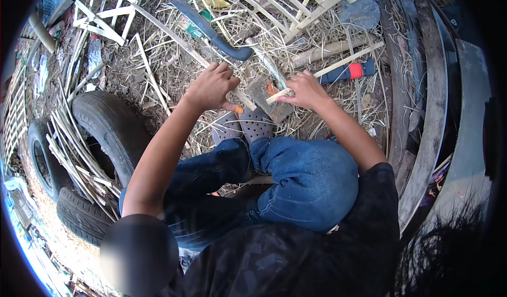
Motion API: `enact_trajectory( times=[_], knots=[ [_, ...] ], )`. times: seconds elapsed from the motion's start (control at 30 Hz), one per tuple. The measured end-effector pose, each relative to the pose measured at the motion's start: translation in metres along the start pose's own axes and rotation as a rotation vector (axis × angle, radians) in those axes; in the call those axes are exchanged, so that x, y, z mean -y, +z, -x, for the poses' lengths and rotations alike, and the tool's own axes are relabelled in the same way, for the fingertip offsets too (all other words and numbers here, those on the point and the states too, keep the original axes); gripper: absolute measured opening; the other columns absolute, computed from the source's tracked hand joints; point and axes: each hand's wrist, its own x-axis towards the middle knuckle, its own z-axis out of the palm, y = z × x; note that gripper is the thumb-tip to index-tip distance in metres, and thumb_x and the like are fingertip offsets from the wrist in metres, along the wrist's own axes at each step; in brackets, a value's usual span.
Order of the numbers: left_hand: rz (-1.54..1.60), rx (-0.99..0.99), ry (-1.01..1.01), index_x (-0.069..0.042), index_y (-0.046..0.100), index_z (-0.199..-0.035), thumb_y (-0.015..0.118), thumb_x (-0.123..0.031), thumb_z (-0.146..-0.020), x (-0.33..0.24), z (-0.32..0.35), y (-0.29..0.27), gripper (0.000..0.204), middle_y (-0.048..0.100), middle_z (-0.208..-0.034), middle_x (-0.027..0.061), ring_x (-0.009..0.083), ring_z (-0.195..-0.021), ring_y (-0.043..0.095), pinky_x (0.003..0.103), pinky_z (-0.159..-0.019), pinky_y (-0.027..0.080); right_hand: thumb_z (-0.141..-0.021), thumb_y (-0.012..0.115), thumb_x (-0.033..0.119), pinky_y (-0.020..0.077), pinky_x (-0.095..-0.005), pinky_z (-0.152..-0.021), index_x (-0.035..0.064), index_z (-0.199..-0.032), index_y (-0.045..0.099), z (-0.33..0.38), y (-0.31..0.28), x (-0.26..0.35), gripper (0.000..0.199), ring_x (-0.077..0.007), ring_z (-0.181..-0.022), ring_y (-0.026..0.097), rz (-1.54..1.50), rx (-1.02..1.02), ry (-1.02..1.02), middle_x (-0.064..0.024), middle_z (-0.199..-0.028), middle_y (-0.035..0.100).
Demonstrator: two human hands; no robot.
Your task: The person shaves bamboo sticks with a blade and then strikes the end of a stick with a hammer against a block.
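My left hand point(211, 88) has its fingers curled over a long bamboo strip point(171, 35), whose near end shows past the hand beside my shoes. The left thumb, with an orange wrap at its tip, points away from the fingers. My right hand point(306, 91) pinches a thinner, pale bamboo strip point(348, 60), which slants up to the right. Below its short end is a worn block point(261, 93). A greyish, blade-like piece point(270, 64) reaches from beyond the block to the right fingers. Farther off lies a dark, curved, machete-like tool point(211, 30).
Bamboo lattice panels point(311, 6) lie at the far side, amid shavings. A navy piece with a red band point(356, 71) lies right of my right hand. Old tires point(108, 125) and bundled strips point(79, 159) are at left. Wooden planks point(430, 101) line the right.
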Motion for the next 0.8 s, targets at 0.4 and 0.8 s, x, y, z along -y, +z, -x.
enact_trajectory(
  times=[0.4, 0.8],
  knots=[
    [0.106, -0.058, -0.164, -0.014, 0.070, -0.090, 0.050, -0.068, -0.077, -0.009, -0.036, 0.115, 0.059, 0.059, -0.088, 0.0060, 0.0227, -0.097, 0.051, 0.035, -0.086, 0.038, -0.077, 0.062, 0.063, 0.0407, -0.0339, -0.081, 0.0102, -0.100, 0.071, -0.035, 0.083, -0.018, 0.058, -0.0211, -0.082, 0.059, 0.025, -0.077, -0.179, -0.0058, -0.077, 0.063],
    [0.026, 0.058, -0.233, -0.016, 0.072, -0.090, 0.055, -0.063, -0.073, -0.008, -0.048, 0.124, 0.053, 0.061, -0.093, 0.0036, 0.0204, -0.104, 0.050, 0.034, -0.091, 0.035, -0.077, 0.062, 0.063, 0.0393, -0.0342, -0.082, 0.0089, -0.089, 0.069, -0.039, 0.088, -0.028, 0.056, -0.0216, -0.084, 0.056, 0.009, -0.085, -0.193, -0.0060, -0.078, 0.060]
  ],
)
